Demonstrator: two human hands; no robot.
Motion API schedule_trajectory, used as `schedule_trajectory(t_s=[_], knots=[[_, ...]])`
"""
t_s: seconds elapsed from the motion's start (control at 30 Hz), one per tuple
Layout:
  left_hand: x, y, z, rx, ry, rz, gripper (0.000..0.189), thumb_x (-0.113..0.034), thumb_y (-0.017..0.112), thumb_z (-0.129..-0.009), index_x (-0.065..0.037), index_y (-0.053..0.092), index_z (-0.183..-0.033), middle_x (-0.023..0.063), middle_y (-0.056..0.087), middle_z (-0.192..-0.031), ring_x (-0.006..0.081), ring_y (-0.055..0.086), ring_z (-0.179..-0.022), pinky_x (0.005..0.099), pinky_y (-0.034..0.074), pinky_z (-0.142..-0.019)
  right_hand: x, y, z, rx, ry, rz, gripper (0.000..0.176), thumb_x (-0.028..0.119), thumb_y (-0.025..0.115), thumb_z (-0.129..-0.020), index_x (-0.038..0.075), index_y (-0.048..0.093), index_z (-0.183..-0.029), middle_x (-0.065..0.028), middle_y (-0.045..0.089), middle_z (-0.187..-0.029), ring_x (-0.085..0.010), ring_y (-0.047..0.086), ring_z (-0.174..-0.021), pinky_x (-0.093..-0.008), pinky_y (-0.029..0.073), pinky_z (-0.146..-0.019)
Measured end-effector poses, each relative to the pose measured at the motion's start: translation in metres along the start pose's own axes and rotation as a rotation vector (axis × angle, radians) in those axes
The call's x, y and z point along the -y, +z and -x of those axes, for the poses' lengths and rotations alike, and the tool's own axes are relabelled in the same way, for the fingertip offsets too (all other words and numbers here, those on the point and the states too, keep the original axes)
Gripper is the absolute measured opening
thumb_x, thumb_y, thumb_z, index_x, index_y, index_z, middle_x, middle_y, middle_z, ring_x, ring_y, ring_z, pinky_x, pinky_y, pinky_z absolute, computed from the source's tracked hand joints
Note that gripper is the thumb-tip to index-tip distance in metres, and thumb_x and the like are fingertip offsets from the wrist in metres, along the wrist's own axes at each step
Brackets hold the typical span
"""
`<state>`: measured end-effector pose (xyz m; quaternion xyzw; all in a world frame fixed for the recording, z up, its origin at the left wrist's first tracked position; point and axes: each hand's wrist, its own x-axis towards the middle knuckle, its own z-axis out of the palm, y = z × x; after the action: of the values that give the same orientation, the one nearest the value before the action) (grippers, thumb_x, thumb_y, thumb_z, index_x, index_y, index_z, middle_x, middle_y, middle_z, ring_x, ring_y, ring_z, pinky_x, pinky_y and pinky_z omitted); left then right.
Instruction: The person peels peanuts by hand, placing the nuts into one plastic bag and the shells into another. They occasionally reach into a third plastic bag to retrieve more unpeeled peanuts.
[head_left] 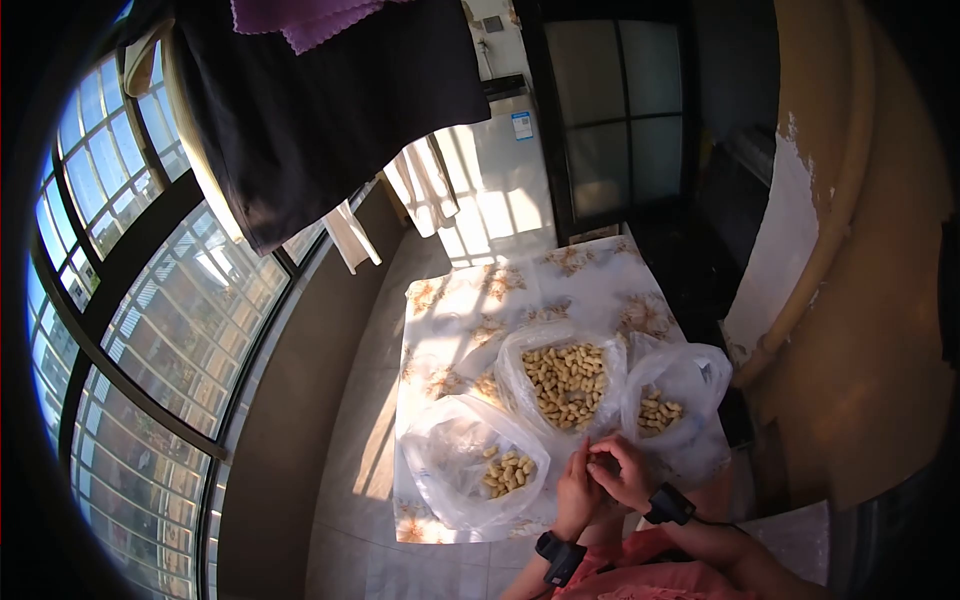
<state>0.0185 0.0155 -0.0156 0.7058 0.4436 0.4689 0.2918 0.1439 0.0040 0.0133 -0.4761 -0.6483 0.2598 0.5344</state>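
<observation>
My left hand (577,492) and my right hand (624,474) meet at the table's near edge, fingertips closed together. Whatever they pinch between them is too small or hidden to make out. Just beyond them, a clear plastic bag (513,365) stands wide, holding a large heap of unshelled peanuts (565,385). To the left lies another plastic bag (435,470) with a small pile of peanuts (508,474) in it. A third plastic bag (705,375), on the right, also contains a few peanuts (658,412). Each wrist wears a black band.
All three bags rest on a table with a flowered cloth (450,300). Dark clothing (340,110) hangs overhead at the left, before barred windows (190,310). A white appliance (500,180) stands behind the table, and a pipe (835,220) runs along the right wall.
</observation>
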Motion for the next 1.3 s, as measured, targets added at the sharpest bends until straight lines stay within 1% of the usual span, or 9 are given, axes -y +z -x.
schedule_trajectory(t_s=[0.17, 0.4, 0.63, 0.8, 0.87, 0.97, 1.1, 1.17, 1.3], knots=[[0.001, 0.000, 0.004, 0.017, -0.005, 0.001, 0.060, -0.007, 0.058, -0.090, -0.003, 0.040, -0.146, 0.0223, 0.066, -0.107, 0.0411, 0.067, -0.091, 0.0449, 0.055, -0.074, 0.002, -0.002, 0.000, 0.030, 0.026, 0.014, 0.022, 0.010, 0.069, -0.083, 0.002, 0.062, -0.102, -0.0117, 0.064, -0.098, -0.0272, 0.064, -0.087, -0.0352, 0.052, -0.077], [-0.004, -0.004, 0.002, 0.045, 0.003, 0.017, 0.052, -0.006, 0.056, -0.091, -0.003, 0.044, -0.142, 0.0233, 0.066, -0.109, 0.0414, 0.067, -0.095, 0.0455, 0.054, -0.077, -0.003, 0.002, 0.002, -0.073, 0.045, -0.033, 0.017, 0.007, 0.069, -0.084, 0.002, 0.063, -0.100, -0.0107, 0.064, -0.094, -0.0241, 0.065, -0.085, -0.0334, 0.051, -0.076], [-0.011, -0.003, 0.004, -0.024, -0.095, 0.054, 0.029, -0.008, 0.057, -0.094, -0.003, 0.056, -0.123, 0.0231, 0.067, -0.102, 0.0410, 0.067, -0.091, 0.0435, 0.054, -0.075, -0.002, 0.000, 0.004, -0.078, 0.089, -0.048, 0.009, 0.006, 0.068, -0.088, 0.002, 0.063, -0.094, -0.0078, 0.066, -0.089, -0.0185, 0.064, -0.084, -0.0303, 0.050, -0.076], [-0.010, -0.004, 0.005, -0.073, -0.155, 0.047, 0.018, -0.010, 0.058, -0.095, -0.003, 0.057, -0.111, 0.0219, 0.068, -0.092, 0.0398, 0.067, -0.082, 0.0431, 0.053, -0.069, -0.010, 0.002, 0.008, -0.067, 0.208, -0.170, 0.013, 0.006, 0.068, -0.088, 0.001, 0.065, -0.100, -0.0052, 0.067, -0.090, -0.0133, 0.064, -0.085, -0.0282, 0.051, -0.078], [-0.009, -0.004, 0.005, -0.117, -0.141, 0.064, 0.014, -0.009, 0.058, -0.096, -0.002, 0.056, -0.108, 0.0193, 0.067, -0.086, 0.0348, 0.068, -0.077, 0.0394, 0.052, -0.066, -0.010, 0.002, 0.009, -0.058, 0.196, -0.184, 0.014, 0.005, 0.068, -0.088, 0.001, 0.065, -0.100, -0.0050, 0.068, -0.091, -0.0134, 0.065, -0.086, -0.0280, 0.051, -0.079], [-0.010, -0.007, 0.005, -0.096, -0.170, 0.104, 0.014, -0.013, 0.058, -0.097, -0.003, 0.056, -0.108, 0.0210, 0.067, -0.089, 0.0394, 0.067, -0.080, 0.0428, 0.053, -0.067, -0.003, 0.000, 0.007, -0.039, 0.153, -0.170, 0.016, 0.005, 0.068, -0.086, 0.001, 0.066, -0.101, -0.0061, 0.069, -0.091, -0.0150, 0.066, -0.085, -0.0286, 0.052, -0.078], [-0.011, -0.009, 0.003, -0.082, -0.164, 0.114, 0.013, -0.013, 0.057, -0.098, -0.003, 0.057, -0.106, 0.0204, 0.068, -0.088, 0.0396, 0.068, -0.080, 0.0429, 0.053, -0.068, -0.010, 0.000, 0.007, -0.029, 0.047, -0.108, 0.020, 0.004, 0.071, -0.083, 0.003, 0.067, -0.103, -0.0073, 0.070, -0.091, -0.0166, 0.067, -0.082, -0.0289, 0.053, -0.075], [-0.013, -0.009, 0.003, -0.111, -0.126, 0.094, 0.016, -0.018, 0.055, -0.100, -0.002, 0.059, -0.101, 0.0167, 0.067, -0.081, 0.0343, 0.068, -0.073, 0.0394, 0.051, -0.064, -0.014, 0.000, 0.007, -0.033, 0.038, -0.103, 0.022, 0.004, 0.071, -0.083, 0.003, 0.067, -0.104, -0.0072, 0.070, -0.091, -0.0167, 0.068, -0.082, -0.0289, 0.053, -0.075], [-0.013, -0.008, 0.003, -0.086, -0.129, 0.104, 0.017, -0.019, 0.054, -0.101, -0.003, 0.060, -0.101, 0.0163, 0.067, -0.080, 0.0342, 0.068, -0.073, 0.0388, 0.051, -0.064, -0.006, 0.000, 0.006, -0.067, 0.086, -0.121, 0.025, 0.002, 0.071, -0.081, 0.004, 0.068, -0.106, -0.0069, 0.069, -0.089, -0.0169, 0.068, -0.081, -0.0294, 0.053, -0.073]])
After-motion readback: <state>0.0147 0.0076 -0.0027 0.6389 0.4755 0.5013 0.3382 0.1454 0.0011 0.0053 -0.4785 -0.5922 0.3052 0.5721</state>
